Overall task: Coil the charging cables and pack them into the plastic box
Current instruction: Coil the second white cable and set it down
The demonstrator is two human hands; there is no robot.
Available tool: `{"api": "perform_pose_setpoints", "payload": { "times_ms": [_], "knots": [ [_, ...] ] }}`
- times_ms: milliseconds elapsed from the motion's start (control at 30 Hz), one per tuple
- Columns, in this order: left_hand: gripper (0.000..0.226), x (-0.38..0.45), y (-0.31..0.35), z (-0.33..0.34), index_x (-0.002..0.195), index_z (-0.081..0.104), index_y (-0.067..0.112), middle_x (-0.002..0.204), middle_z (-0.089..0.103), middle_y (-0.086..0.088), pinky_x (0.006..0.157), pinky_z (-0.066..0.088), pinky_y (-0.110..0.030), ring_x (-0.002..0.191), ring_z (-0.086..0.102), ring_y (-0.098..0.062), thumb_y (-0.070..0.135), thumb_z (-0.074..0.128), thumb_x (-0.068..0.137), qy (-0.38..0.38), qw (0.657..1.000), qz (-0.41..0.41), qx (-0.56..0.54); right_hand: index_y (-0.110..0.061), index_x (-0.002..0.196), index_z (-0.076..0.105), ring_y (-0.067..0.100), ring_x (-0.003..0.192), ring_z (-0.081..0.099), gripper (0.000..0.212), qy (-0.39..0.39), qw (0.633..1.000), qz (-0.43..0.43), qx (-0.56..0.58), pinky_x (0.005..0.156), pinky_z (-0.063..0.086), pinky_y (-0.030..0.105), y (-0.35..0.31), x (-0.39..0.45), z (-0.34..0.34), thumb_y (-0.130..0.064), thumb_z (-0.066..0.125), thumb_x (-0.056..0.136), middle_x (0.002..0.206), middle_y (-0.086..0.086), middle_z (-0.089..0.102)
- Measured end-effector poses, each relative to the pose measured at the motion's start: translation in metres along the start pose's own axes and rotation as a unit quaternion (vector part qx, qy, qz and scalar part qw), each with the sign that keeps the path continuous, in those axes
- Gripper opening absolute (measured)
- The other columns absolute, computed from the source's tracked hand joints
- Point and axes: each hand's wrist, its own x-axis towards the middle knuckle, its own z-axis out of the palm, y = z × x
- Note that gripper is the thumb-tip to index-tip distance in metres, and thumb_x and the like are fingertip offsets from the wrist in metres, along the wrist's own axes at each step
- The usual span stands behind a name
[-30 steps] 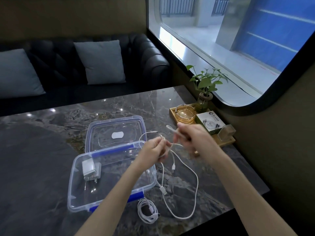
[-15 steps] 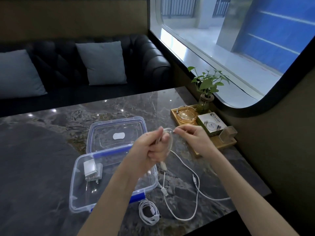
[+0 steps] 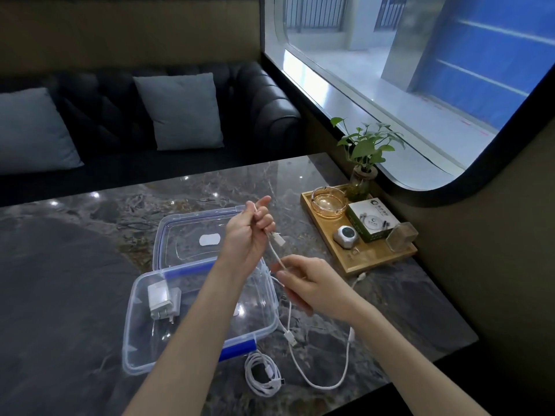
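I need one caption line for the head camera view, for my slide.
Both hands, left and right, wind a white cable above an open plastic box.

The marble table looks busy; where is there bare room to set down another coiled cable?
Left of the clear plastic box and lid, the dark marble table lies bare. Inside the box, room remains beside the white charger plug. It is crowded between the box and wooden tray.
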Motion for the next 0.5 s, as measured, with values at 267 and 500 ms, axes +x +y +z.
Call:
{"api": "perform_pose_setpoints", "payload": {
  "times_ms": [267,500],
  "knots": [
    [0.025,-0.012,-0.017,-0.016,0.090,0.055,0.011,0.056,0.050,0.002,0.044,0.038,-0.013,0.041,0.045,0.001,0.015,0.032,0.099,-0.016,0.889,0.105,0.446,-0.023,0.078,0.064,0.002,0.045,0.044,0.016,0.016,0.986,-0.055,-0.155,0.046,0.035,0.015,-0.034,-0.006,-0.030,-0.026,0.056,0.091,0.054,-0.010,0.051],
    [0.046,-0.043,-0.012,-0.002,0.079,0.061,0.003,0.039,0.043,0.006,0.039,0.031,-0.016,0.035,0.035,-0.006,0.026,0.027,0.099,-0.152,0.892,-0.056,0.423,-0.018,0.075,0.073,0.004,0.049,0.041,0.011,0.180,0.973,-0.110,-0.092,0.051,0.033,0.015,-0.026,0.009,-0.061,-0.028,0.071,0.077,0.051,-0.010,0.050]
  ]
}}
